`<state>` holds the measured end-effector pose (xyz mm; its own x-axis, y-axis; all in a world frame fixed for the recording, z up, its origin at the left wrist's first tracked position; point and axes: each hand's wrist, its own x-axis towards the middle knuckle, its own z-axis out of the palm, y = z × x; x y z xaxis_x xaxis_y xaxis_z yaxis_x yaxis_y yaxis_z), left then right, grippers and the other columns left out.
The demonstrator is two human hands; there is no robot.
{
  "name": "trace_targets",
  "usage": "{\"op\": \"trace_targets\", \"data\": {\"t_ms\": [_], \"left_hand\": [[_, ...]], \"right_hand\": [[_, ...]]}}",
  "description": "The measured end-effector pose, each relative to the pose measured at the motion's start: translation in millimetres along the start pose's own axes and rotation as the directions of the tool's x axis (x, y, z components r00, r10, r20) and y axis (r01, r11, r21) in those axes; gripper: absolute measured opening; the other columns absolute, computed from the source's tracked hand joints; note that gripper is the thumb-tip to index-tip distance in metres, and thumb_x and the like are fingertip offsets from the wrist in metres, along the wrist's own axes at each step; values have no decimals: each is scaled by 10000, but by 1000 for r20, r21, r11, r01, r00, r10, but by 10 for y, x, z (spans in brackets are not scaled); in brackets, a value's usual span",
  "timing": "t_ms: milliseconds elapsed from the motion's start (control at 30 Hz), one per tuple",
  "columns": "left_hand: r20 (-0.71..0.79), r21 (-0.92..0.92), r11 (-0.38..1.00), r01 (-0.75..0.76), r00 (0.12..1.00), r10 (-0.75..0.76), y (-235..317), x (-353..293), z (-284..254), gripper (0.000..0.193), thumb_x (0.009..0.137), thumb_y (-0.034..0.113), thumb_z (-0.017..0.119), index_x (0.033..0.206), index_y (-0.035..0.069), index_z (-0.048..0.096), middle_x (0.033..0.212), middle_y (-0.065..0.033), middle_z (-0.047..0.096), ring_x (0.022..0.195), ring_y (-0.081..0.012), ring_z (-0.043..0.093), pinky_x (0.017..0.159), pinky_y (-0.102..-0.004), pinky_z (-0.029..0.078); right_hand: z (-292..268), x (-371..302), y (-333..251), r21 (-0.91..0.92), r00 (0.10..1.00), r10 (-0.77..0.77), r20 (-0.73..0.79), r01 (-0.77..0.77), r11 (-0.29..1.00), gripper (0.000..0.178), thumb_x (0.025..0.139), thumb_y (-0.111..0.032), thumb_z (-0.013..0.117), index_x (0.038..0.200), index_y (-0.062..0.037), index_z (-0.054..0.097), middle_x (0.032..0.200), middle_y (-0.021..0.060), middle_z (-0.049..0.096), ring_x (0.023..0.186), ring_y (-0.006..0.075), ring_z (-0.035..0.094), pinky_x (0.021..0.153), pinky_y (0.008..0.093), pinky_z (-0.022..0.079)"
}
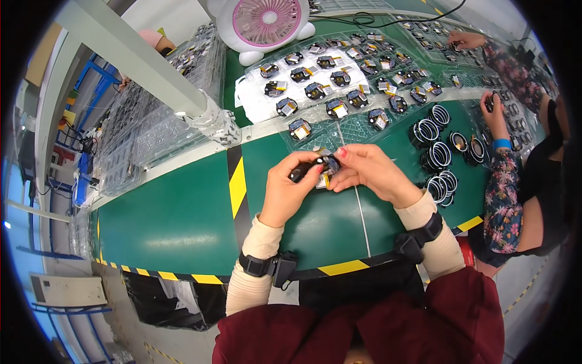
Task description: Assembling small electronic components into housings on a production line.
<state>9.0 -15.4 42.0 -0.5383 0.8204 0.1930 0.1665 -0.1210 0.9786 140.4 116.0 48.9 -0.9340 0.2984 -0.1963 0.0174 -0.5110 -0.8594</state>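
Observation:
In front of my chest, both hands hold a small round black electronic module (328, 164) above the green table. My left hand (285, 191) is closed, its thumb and fingers around the left side of the module and a dark rounded piece (298, 173). Whether that piece is joined to the module, I cannot tell. My right hand (374, 175) pinches the module's right side between thumb and fingers. A pale label with a yellow edge (322, 181) hangs below it. Just beyond my hands, a clear plastic tray (315, 130) carries similar round modules with white and yellow parts.
Stacks of black-and-white rings (438, 156) stand right of my hands. A pink-and-white fan (267, 21) is at the back. A white post (139, 60) rises at left beside stacked clear trays (145, 142). At right, a co-worker's hand (496, 112) holds a dark part.

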Motion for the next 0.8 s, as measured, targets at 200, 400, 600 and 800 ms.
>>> {"op": "trace_targets", "data": {"t_ms": [200,400,600,800], "left_hand": [[248,380,865,-327,937,245,96,7,-55,172,737,17,645,906,41,624,783,-50,593,661,-129,543,585,-236,428],[246,363,880,-308,942,228,98,6,-50,176,739,18,645,913,39,626,781,-54,599,651,-145,542,582,-244,430],[190,327,922,-209,970,152,96,8,-37,178,718,10,669,891,28,633,763,-55,599,654,-137,546,596,-232,430],[128,-75,997,3,992,6,24,43,-135,246,855,199,560,1044,41,558,896,-77,598,750,-154,565,731,-274,465]], "right_hand": [[-104,1,-43,-21,975,173,137,-172,985,265,874,-216,566,917,45,546,847,136,614,758,197,649,684,268,545],[-84,-6,-19,49,972,166,167,-176,983,254,877,-207,559,941,38,539,878,140,607,762,203,648,696,273,547],[-74,29,45,34,978,149,149,-156,987,230,880,-184,551,952,33,536,915,146,599,782,215,645,719,286,545],[-99,25,-6,220,986,8,165,-45,974,186,892,-119,500,1017,20,501,1010,171,572,931,277,604,828,333,504]]}}
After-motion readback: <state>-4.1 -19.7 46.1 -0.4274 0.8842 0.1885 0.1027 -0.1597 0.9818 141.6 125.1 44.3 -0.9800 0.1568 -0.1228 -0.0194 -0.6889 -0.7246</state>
